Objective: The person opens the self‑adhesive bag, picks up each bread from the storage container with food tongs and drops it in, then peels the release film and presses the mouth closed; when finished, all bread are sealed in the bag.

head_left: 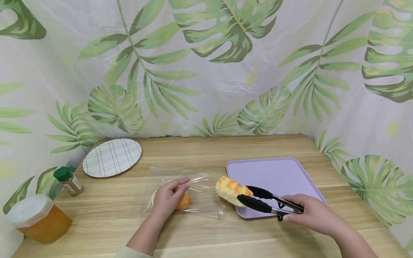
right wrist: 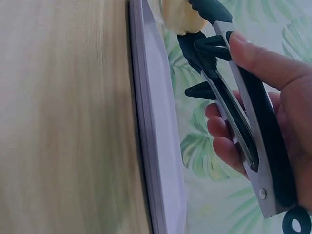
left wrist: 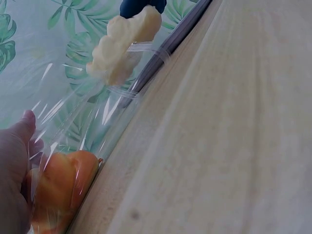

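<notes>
My right hand (head_left: 314, 214) grips a pair of black-tipped metal tongs (right wrist: 253, 114). Their tips clamp a pale yellow bread roll (head_left: 230, 191) with a browned top, held over the tray's left edge near the bag's mouth. On the left, a clear plastic bag (head_left: 204, 204) lies on the table with an orange-brown bread roll (left wrist: 66, 187) inside it. My left hand (head_left: 168, 198) is over that roll and holds the bag's film between thumb and fingers. In the left wrist view the film rises from the table towards the pale roll, and some fingers are hidden.
A lilac tray (head_left: 274, 172) lies on the right of the wooden table (head_left: 200, 243). At the back left sits a checked oval plate (head_left: 113, 157). A green-capped spice jar (head_left: 69, 182) and a white-lidded amber container (head_left: 45, 222) stand along the left edge. Leaf-patterned cloth (head_left: 206, 89) encloses the table.
</notes>
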Available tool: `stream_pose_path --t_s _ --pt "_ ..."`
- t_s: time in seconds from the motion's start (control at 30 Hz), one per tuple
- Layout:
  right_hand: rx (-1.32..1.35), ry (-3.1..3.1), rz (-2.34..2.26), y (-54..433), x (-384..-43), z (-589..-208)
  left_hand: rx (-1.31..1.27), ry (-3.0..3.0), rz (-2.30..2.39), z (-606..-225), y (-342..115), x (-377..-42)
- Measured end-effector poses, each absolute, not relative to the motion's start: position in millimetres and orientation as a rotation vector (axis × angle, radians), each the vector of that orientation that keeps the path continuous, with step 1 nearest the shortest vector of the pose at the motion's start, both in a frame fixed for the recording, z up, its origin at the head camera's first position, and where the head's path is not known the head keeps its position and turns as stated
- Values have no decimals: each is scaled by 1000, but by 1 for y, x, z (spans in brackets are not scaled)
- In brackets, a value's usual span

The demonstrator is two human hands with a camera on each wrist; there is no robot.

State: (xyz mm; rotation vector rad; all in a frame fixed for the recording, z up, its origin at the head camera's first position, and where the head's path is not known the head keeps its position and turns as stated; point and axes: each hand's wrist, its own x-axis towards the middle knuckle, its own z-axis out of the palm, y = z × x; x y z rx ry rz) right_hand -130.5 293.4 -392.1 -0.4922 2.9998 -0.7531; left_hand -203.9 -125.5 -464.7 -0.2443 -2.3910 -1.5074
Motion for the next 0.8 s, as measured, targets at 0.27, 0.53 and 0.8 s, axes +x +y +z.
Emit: stream_pose_path --t_s 0.27,0.53,0.8 --pt "-556 2850 -781 270 -160 -389 -274 -2347 -1475 -464 -126 -203" --pt "-612 2705 -838 246 -187 -390 -335 -2299 -1496 -464 -125 -202" --pt "-602 2588 -887 232 -203 -387 -424 -2252 -1430 -465 -125 -203"
